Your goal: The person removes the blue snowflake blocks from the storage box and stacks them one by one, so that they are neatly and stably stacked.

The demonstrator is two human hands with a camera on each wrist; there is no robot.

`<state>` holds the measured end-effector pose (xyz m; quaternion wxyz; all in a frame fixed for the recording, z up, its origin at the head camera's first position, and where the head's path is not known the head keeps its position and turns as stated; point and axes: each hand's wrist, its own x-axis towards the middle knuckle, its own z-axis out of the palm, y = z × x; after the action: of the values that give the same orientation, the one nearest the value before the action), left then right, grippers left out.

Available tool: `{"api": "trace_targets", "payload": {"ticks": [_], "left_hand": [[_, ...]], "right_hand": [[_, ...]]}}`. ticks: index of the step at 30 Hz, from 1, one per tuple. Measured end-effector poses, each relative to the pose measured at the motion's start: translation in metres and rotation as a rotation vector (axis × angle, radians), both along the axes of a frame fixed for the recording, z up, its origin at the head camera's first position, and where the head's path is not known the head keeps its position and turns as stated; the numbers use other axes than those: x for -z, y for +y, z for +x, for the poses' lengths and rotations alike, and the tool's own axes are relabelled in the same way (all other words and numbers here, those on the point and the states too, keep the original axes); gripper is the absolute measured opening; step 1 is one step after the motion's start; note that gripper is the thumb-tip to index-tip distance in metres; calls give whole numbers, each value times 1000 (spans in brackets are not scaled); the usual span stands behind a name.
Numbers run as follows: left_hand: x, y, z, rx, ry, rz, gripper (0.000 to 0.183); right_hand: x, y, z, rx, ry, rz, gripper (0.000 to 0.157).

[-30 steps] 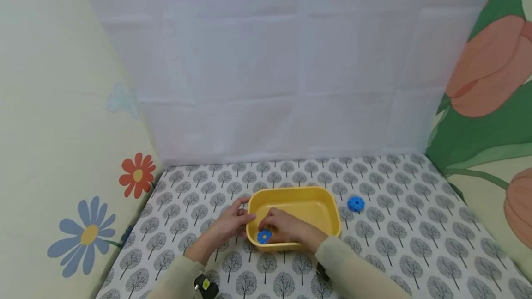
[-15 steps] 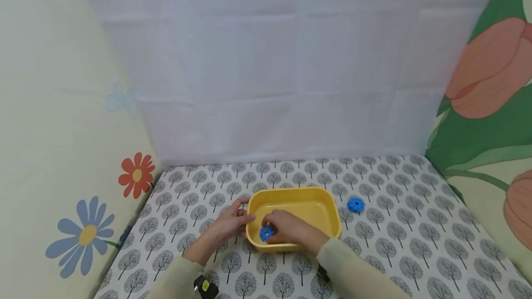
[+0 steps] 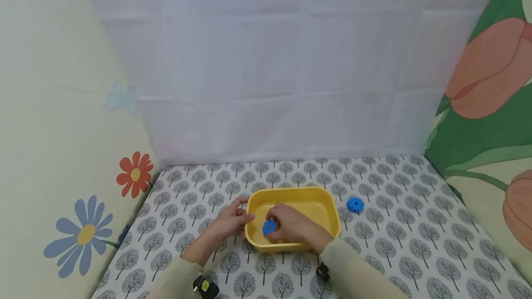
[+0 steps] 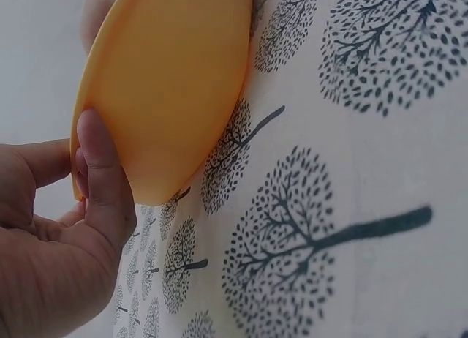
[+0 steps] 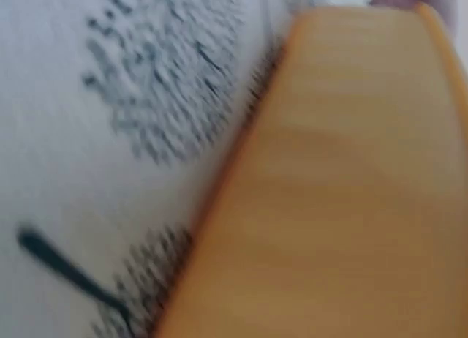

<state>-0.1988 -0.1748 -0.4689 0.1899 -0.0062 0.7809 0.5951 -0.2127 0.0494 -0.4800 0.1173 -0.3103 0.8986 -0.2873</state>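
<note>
A yellow tray (image 3: 316, 211) with rounded corners sits on the patterned cloth. My left hand (image 3: 230, 221) pinches its left rim; in the left wrist view the thumb (image 4: 102, 159) lies against the outer wall, with other fingers behind the rim. Inside the tray's left part, my right hand (image 3: 288, 223) pinches a blue notched disc (image 3: 269, 228) with a small centre hole, held tilted. The right fingertips are partly hidden by the disc and hand. Only the tray's outer wall (image 5: 329, 192) shows in the blurred right wrist view, not the right hand.
Another blue notched piece (image 3: 355, 204), thick like a stack, lies on the cloth right of the tray. The tree-print cloth (image 3: 399, 243) covers the table. A white sheet (image 3: 266, 68) hangs behind, and flower-print panels stand at both sides.
My right hand has shifted slightly right with the blue notched disc, which has turned from nearly flat to more upright. The left hand stays on the tray's rim.
</note>
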Motion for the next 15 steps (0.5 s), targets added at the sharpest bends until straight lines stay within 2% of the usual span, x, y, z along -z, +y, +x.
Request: {"api": "trace_targets", "payload": {"ticks": [6, 13, 15], "left_hand": [[-2, -1, 2, 4, 4, 3, 63], [-3, -1, 3, 14, -1, 25, 61], [-3, -2, 3, 13, -3, 32, 61]], "right_hand": [[-21, 36, 0, 97, -1, -123, 40], [-30, 99, -4, 170, 181, -234, 37], [-30, 118, -6, 199, 200, -252, 37]]}}
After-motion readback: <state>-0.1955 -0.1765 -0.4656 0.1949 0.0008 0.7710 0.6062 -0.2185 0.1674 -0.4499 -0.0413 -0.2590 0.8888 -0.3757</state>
